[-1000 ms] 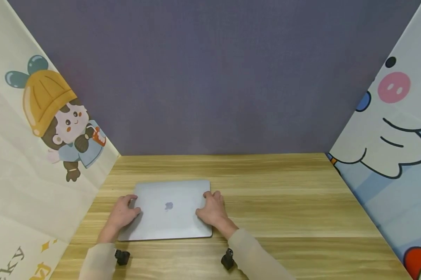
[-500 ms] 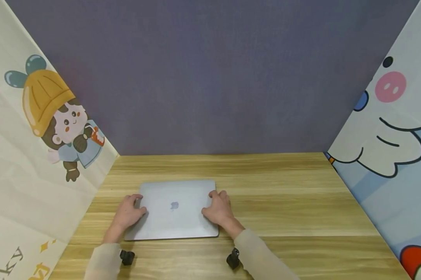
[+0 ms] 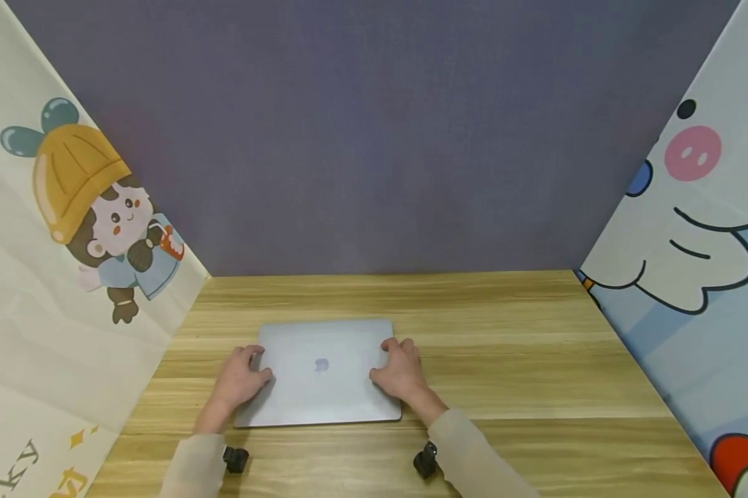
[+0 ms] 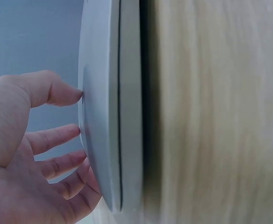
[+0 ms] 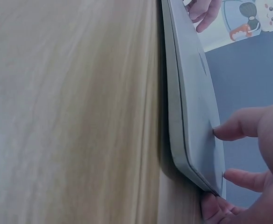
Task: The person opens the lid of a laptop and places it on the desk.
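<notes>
A closed silver laptop point(image 3: 339, 356) lies flat on the wooden table, its apple logo facing up. My left hand point(image 3: 240, 379) grips its left side, thumb on the lid and fingers bent toward the edge. On the opposite side my right hand point(image 3: 401, 372) holds the laptop in much the same way. The left wrist view has the thumb of the left hand point(image 4: 43, 135) and some fingertips against the lid point(image 4: 95, 93). From the right wrist, the thumb and one finger of the right hand point(image 5: 262, 154) touch the lid, while other fingers curl by the corner.
The wooden table point(image 3: 505, 346) extends far to the right of the laptop. A dark grey panel point(image 3: 386, 138) closes off the back. Printed cartoon sheets flank the table, a figure in a yellow hat point(image 3: 81, 173) on the left and a pink-nosed one point(image 3: 691, 153) on the right.
The laptop has slid a short way to the right across the table, with both hands moving along on its sides. Their hold looks the same. The head view has shifted slightly.
</notes>
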